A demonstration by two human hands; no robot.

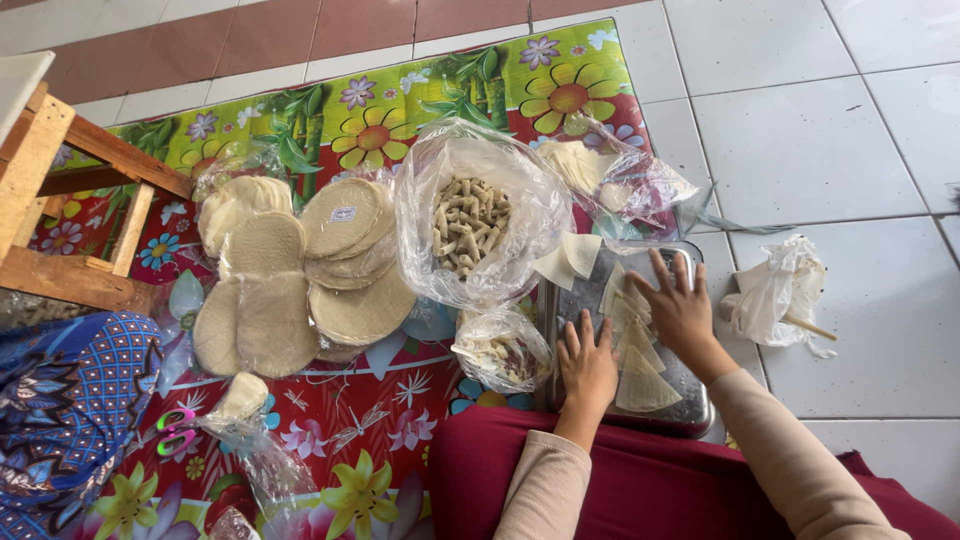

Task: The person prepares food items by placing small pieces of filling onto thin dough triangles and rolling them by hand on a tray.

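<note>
Both hands down flat, fingers spread, gripping nothing. Left hand [588, 362] presses the metal tray [690, 408]; right hand [678, 305] rests on the triangular wrapper pieces [640, 375] lying between the two hands. Just beyond the left hand: a bag of rolled snacks [470, 222].

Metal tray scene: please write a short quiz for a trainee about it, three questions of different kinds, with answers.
1. True or false: both hands rest flat on the metal tray.
2. What lies under the right hand? A) scissors B) triangular wrapper pieces C) a spoon
3. What fills the open plastic bag?

Key: 1 true, the left hand too. 2 B, the triangular wrapper pieces. 3 small rolled sticks.
</note>
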